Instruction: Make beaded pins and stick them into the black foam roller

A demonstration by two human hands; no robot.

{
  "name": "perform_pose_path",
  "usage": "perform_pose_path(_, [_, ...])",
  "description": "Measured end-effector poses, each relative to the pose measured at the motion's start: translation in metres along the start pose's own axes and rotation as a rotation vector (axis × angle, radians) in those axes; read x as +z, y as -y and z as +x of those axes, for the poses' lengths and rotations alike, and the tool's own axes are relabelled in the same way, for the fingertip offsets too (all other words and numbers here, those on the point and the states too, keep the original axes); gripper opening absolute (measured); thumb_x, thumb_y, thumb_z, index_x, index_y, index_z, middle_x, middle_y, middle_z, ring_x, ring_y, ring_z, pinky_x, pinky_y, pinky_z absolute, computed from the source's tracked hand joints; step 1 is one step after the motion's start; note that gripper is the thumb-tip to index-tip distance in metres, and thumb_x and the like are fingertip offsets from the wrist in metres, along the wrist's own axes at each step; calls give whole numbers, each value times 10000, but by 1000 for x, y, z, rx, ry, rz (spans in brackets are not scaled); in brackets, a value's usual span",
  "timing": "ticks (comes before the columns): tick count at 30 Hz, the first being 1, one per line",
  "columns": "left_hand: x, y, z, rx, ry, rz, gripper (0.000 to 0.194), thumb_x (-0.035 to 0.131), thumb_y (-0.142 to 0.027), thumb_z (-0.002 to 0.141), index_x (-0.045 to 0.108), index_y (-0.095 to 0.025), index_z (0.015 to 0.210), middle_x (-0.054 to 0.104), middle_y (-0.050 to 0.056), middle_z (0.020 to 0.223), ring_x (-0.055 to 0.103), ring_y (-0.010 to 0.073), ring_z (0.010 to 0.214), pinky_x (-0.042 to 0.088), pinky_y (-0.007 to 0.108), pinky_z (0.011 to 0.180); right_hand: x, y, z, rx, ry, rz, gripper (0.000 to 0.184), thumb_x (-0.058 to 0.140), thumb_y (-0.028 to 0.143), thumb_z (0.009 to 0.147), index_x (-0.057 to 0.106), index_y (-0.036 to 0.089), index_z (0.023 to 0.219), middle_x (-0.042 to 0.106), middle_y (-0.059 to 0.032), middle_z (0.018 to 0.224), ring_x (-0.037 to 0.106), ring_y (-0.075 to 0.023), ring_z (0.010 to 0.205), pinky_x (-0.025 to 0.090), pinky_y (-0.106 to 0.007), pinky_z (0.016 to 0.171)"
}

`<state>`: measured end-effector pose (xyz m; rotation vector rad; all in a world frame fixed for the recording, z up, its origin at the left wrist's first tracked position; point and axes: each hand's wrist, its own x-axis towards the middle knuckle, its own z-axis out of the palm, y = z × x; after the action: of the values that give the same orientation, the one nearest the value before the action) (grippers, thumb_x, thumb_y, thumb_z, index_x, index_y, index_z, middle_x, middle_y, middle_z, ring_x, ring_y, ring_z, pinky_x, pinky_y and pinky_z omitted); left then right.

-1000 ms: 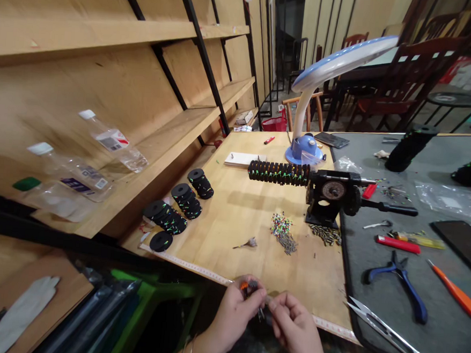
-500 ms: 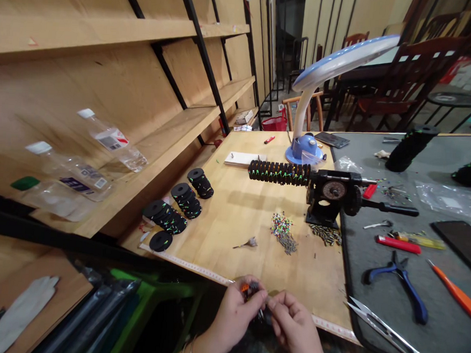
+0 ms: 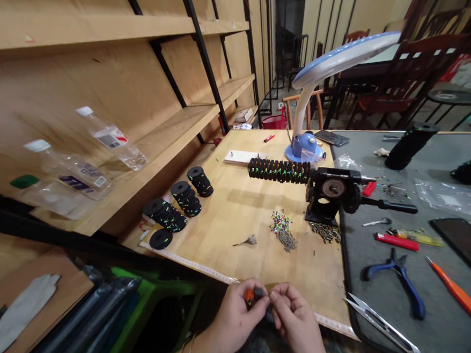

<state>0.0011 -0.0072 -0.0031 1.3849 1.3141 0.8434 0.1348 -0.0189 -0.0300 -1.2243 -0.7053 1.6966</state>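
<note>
As L hand (image 3: 235, 321) pinches orange bit (image 3: 248, 294), R (image 3: 293, 323) close.

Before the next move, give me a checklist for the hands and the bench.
Small orange piece pinched in the left hand: ok.
Right hand free: not ok, its fingers work at the same spot.
Whole held item visible: cannot tell, fingers hide it.
Bead heap away from the hands: ok.
Thread snips lying on the grey mat: ok.
Black wrapped roll mounted on the crank clamp: ok.
</note>
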Motion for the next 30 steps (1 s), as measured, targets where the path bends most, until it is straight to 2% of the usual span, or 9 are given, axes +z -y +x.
perform_pose_path(6, [-1, -1, -1, -12, 13, -21, 67, 612, -199, 765, 628, -153, 719, 625, 17, 642, 556, 145, 615, 446, 232, 618, -2, 4, -1, 32, -37, 98, 533, 679, 697, 653, 481, 215, 761, 389, 136, 369, 208, -35, 330, 134, -169, 361])
perform_pose_path(13, [-2, -6, 0, -22, -4, 7, 26, 618, -147, 712, 640, -160, 706, 641, 28, 664, 573, 161, 638, 456, 242, 639, -2, 8, -4, -50, -44, -9, 511, 626, 702, 702, 485, 215, 771, 408, 119, 394, 271, -60, 362, 198, -184, 392])
perform_pose_path(19, [1, -10, 2, -46, -43, 0, 47, 635, -143, 674, 632, -155, 628, 583, 5, 575, 517, 137, 558, 414, 222, 554, 3, 13, -7, -105, -55, -48, 527, 624, 720, 687, 501, 209, 725, 373, 111, 417, 284, -79, 407, 218, -214, 433])
perform_pose_path(26, [0, -7, 3, -37, 0, 31, 110, 656, -219, 741, 722, -138, 706, 619, 24, 578, 485, 125, 526, 381, 221, 516, 2, 9, -5, -105, -11, -27, 489, 639, 678, 712, 516, 205, 728, 366, 99, 498, 289, -88, 461, 232, -218, 459])
perform_pose_path(30, [-7, -10, 7, -33, 9, -15, 115, 672, -234, 748, 711, -133, 785, 619, 19, 608, 509, 124, 545, 400, 218, 533, -3, 10, -4, -91, 15, -85, 503, 653, 676, 694, 580, 186, 786, 382, 86, 550, 320, -98, 508, 267, -219, 494])
